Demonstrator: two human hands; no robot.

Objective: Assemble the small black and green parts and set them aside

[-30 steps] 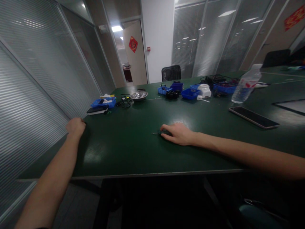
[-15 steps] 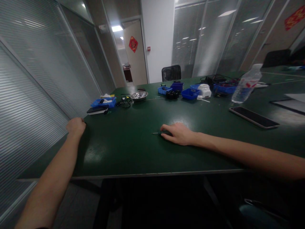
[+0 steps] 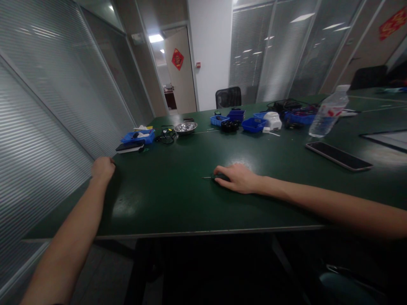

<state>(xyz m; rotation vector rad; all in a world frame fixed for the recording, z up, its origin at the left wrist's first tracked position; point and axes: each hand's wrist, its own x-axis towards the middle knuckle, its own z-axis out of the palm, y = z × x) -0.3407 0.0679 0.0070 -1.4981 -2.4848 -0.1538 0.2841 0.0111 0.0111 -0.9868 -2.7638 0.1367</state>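
Note:
My right hand (image 3: 237, 178) rests on the green table, fingers curled round the dark handle of a small screwdriver (image 3: 207, 177). Its thin metal shaft points left, low over the tabletop. Most of the handle is hidden under the fingers. Over at the table's left edge, my left hand (image 3: 103, 168) is closed like a fist, knuckles up. Its fingertips and anything inside them are out of sight. Beyond it lies a dark flat case or notebook (image 3: 130, 147), apart from the hand.
Further back stand a blue tray (image 3: 138, 136), a black cable (image 3: 167, 136), a metal bowl (image 3: 185, 128) and several blue bins (image 3: 253, 125). To the right are a phone (image 3: 338, 156), a water bottle (image 3: 329, 112) and a clipboard (image 3: 386, 140). The table's front edge (image 3: 190, 233) runs nearest me.
My left hand has shifted very slightly to the right. A white sheet at the far right has moved off the clipboard's upper side. My right hand and the screwdriver stay put.

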